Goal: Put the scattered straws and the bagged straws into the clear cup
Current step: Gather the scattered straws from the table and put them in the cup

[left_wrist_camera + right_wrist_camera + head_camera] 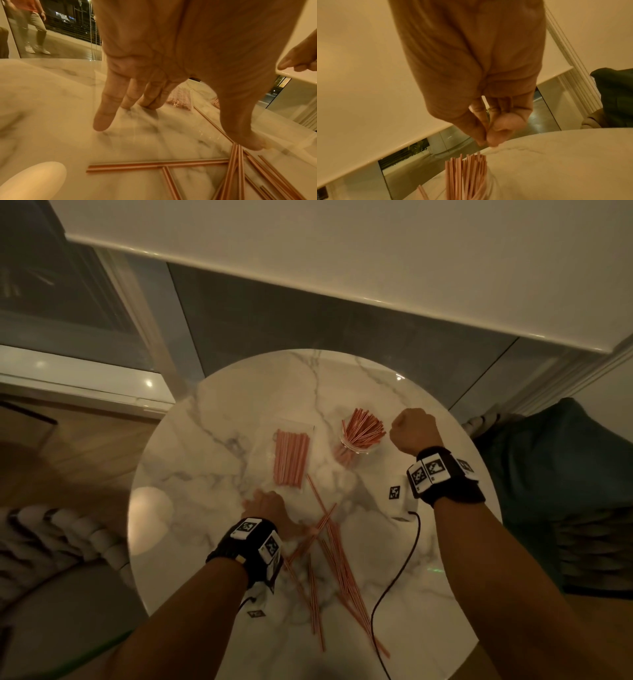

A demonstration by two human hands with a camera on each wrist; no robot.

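The clear cup (358,445) stands right of centre on the round marble table (212,460), packed with upright pink straws (467,175). To its left lies a clear bag of straws (291,460), also in the left wrist view (180,100). Several loose straws (329,546) lie crossed toward the near edge. My left hand (262,503) is below the bag, with straight fingers (106,108) touching the marble and the thumb beside the loose straws (236,169). My right hand (412,428) hovers just right of the cup's straws, fingers (489,138) curled to the thumb, nothing visible in them.
A black cable (394,577) runs from a small white box with a marker tag (397,501) across the table's right side to the near edge. A dark green seat (565,474) is close on the right. A knitted cushion (51,535) sits at the left.
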